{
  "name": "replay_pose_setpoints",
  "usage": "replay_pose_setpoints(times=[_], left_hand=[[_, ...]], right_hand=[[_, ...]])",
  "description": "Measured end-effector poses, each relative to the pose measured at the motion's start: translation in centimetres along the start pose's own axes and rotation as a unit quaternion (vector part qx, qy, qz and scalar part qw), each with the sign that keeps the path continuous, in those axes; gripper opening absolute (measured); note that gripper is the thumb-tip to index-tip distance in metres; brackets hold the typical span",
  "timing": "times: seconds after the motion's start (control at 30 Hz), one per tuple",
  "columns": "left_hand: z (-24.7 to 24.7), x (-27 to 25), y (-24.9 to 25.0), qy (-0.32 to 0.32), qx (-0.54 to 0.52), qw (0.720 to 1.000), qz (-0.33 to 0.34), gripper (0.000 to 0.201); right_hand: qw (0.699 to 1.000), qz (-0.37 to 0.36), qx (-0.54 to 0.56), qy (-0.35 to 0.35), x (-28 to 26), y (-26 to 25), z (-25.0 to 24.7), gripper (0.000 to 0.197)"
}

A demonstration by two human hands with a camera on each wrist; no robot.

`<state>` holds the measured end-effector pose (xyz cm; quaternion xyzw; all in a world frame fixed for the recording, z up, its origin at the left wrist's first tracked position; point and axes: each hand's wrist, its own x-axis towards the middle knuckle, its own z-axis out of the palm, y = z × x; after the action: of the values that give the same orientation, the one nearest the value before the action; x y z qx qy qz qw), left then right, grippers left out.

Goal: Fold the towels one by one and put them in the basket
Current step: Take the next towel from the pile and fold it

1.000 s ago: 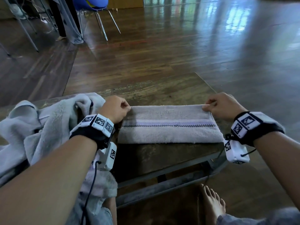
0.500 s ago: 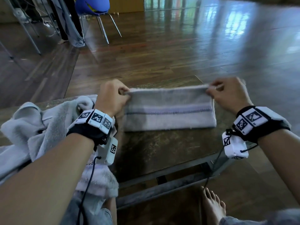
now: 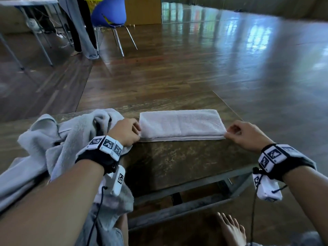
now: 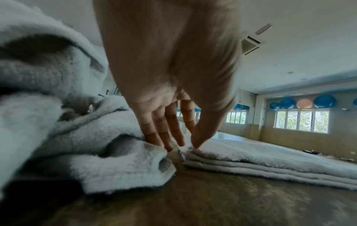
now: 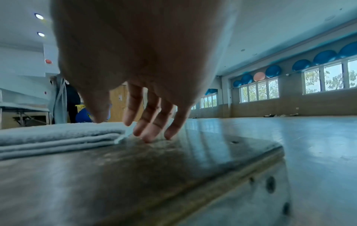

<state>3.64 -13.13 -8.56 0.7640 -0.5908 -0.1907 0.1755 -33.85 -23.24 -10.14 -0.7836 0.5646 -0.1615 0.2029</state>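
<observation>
A pale grey towel (image 3: 181,125) lies folded into a long narrow strip across the wooden table (image 3: 177,166), plain side up, with stacked layers showing at its near edge (image 4: 270,166). My left hand (image 3: 127,132) is at its near left corner; the thumb (image 4: 195,145) sits on the top layer and the forefinger just beside it, pinching the edge. My right hand (image 3: 237,132) is at the near right corner (image 5: 121,136). Its fingertips (image 5: 146,137) rest on the bare table and its thumb hovers over the towel, holding nothing. No basket is in view.
A heap of unfolded grey towels (image 3: 58,139) covers the table's left part and hangs over its near edge onto my lap. The table's right edge (image 5: 270,151) is close to my right hand. A blue chair (image 3: 108,13) stands far back left. My bare foot (image 3: 230,229) is under the table.
Both hands lifted the towel's far edge and brought it over toward me, halving its width and hiding the striped face. My right hand has let go of its corner.
</observation>
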Motion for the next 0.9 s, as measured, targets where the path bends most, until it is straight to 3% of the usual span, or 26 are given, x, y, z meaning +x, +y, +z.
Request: replay_pose_setpoints(times=[0.07, 0.13, 0.2, 0.3, 0.67, 0.83, 0.9], left_hand=[[0.5, 0.4, 0.0, 0.036, 0.014, 0.999, -0.032, 0.013], [1.0, 0.8, 0.0, 0.026, 0.047, 0.997, -0.059, 0.035], [1.6, 1.2, 0.1, 0.023, 0.081, 0.994, -0.074, 0.049], [1.9, 1.7, 0.0, 0.030, 0.086, 0.993, -0.075, 0.043], [1.8, 1.6, -0.2, 0.025, 0.059, 0.994, -0.090, 0.038], [0.7, 1.7, 0.1, 0.095, 0.013, 0.988, -0.119, 0.042], [0.3, 1.7, 0.1, 0.098, 0.012, 0.987, -0.127, 0.041]], right_hand=[[0.999, 0.028, -0.032, 0.002, 0.7, -0.2, 0.3, 0.025], [0.996, 0.065, -0.052, -0.015, 1.3, 0.0, 0.5, 0.041], [0.995, 0.080, -0.056, -0.016, 1.7, 0.4, 0.8, 0.045], [0.996, 0.083, -0.037, -0.014, 2.0, 0.6, 1.0, 0.034], [0.994, 0.111, 0.002, 0.010, 1.7, -0.2, 1.4, 0.027], [0.989, 0.121, 0.049, 0.072, 1.8, -1.2, -0.2, 0.026], [0.989, 0.120, 0.053, 0.065, 1.7, -1.5, -0.7, 0.026]])
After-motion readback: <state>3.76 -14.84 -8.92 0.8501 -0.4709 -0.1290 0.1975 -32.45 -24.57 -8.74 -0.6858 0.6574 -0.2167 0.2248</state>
